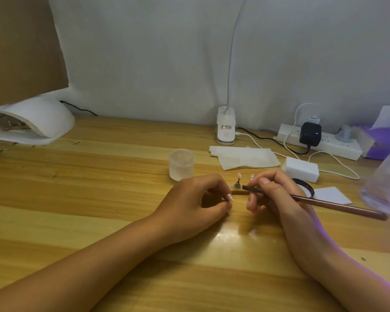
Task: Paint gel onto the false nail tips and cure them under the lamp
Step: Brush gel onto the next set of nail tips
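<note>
So we had three pink false nail tips in sight. One tip (229,197) sat pinched at the fingertips of our left hand (196,199), fingers curled in around it. The other two tips (239,176) (252,176) stood upright on little stands, side by side just behind our hands, over a brown holder strip (239,192).

Our right hand (273,194) gripped the one gel brush (324,202) like a pencil. Its brown handle ran off to the right, and the dark working end pointed left, right by the standing tips. Couldn't tell if the bristles touched anything.

The single white curing lamp (43,118) was well away at the back left of the wooden table (99,176), with something brownish lying inside, too small to make out.

Other stuff: one frosted jar (181,164) just behind the left hand, a folded tissue (243,157), one white block (301,168), one clip-on desk lamp (226,129), and one power strip (320,143) with a black adapter (310,134) plugged in.
</note>
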`<state>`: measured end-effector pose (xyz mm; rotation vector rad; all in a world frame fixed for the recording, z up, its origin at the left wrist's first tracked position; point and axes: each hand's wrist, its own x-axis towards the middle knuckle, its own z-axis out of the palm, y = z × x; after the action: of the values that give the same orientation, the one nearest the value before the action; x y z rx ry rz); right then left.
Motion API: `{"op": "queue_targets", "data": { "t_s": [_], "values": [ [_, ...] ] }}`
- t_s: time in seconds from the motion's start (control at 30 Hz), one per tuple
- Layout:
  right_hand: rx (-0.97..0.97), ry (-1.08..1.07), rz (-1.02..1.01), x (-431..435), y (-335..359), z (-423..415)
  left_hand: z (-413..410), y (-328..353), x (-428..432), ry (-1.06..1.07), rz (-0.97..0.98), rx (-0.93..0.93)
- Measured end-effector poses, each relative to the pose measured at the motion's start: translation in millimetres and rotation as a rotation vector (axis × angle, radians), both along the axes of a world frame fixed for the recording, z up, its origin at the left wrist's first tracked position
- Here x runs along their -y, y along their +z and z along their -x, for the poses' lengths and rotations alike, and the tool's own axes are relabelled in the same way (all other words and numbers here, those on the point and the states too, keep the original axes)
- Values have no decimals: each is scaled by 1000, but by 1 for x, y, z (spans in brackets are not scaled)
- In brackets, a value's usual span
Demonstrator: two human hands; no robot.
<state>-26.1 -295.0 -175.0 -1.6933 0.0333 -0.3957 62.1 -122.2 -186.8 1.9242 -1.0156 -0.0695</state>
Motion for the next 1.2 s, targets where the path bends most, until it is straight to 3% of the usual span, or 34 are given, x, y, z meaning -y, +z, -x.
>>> {"op": "queue_targets", "data": {
  "t_s": [0.2, 0.93, 1.2],
  "values": [
    [-10, 54, 30, 1, 0, 0, -1, 0, -1, 79, -26, 45],
    [-83, 84, 183, -1, -1, 0, -6, -6, 1, 36, -27, 8],
    [-35, -1, 87, 0, 0, -1, -4, -3, 0, 50, -48, 10]
  ]
}}
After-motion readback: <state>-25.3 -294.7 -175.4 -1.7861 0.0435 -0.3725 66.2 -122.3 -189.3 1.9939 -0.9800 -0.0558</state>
